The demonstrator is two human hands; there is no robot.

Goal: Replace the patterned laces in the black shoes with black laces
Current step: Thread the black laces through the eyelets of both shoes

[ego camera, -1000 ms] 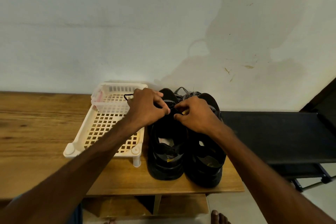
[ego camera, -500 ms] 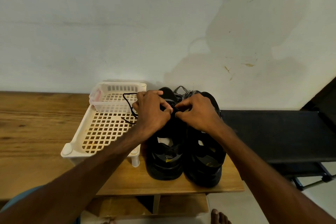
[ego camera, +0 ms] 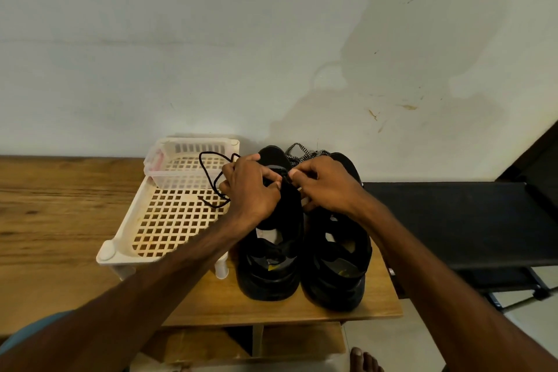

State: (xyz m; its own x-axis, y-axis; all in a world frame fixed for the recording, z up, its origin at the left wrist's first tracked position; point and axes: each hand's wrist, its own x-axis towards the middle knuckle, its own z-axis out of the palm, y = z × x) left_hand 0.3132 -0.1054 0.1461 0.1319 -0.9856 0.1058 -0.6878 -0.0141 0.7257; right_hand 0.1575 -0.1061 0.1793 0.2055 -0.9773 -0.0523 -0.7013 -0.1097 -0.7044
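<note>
Black lace [ego camera: 211, 178] trails in a slack loop from the left hand [ego camera: 250, 190] out over the white rack [ego camera: 169, 217], its loose end lying on the lattice, while the rest disappears under the fingers at the throat of the left shoe [ego camera: 271, 254]. Both shoes stand side by side on the counter [ego camera: 60, 220], toes to the wall, the right shoe [ego camera: 338, 263] touching its mate. The left hand's grip is closed on the lace near the eyelets, and the right hand [ego camera: 326, 187] pinches something small and dark at the same spot, probably the lace tip or an eyelet tab; which one I cannot tell. The patterned lace [ego camera: 302, 152] lies bunched behind the shoes by the wall. The lace looks thin, round, light and limp, so it will not push through a hole on its own; it should be taken right at the stiff tip and fed, then pulled from the far side. It is likely a little slick, so a firm fingertip pinch suits better than a loose hold. The shoe is soft-walled but heavy enough to stay put under a gentle pull; a hard tug could drag it, or snag the trailing loop on the rack's lattice.
</note>
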